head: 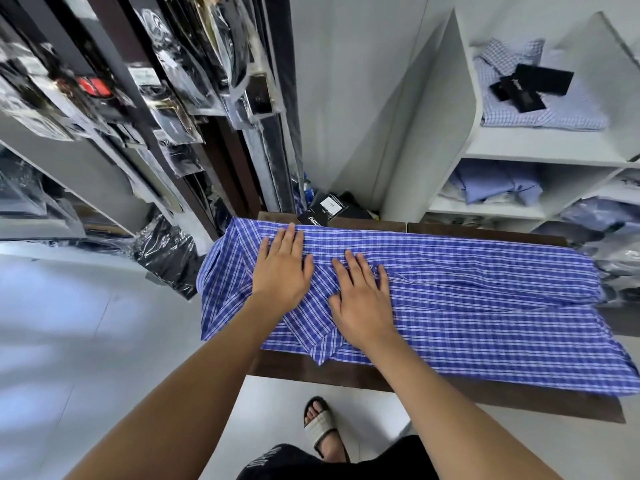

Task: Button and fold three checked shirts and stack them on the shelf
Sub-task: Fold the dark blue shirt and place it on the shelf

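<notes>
A blue checked shirt (467, 306) lies spread along a dark brown table (346, 374), its collar end at the left and its sides folded inward. My left hand (282, 271) lies flat on the shirt near the collar end, fingers straight. My right hand (362, 296) presses flat on the cloth just to its right, fingers spread. A folded light-blue checked shirt (540, 109) with black tags lies on the white shelf (540, 147) at the upper right.
Lower shelf bays hold folded plain blue shirts (495, 185). Bagged dark garments (166, 251) hang and pile at the left by a rack. A black tag (322, 211) lies at the table's far edge. My sandalled foot (320, 427) stands on white floor.
</notes>
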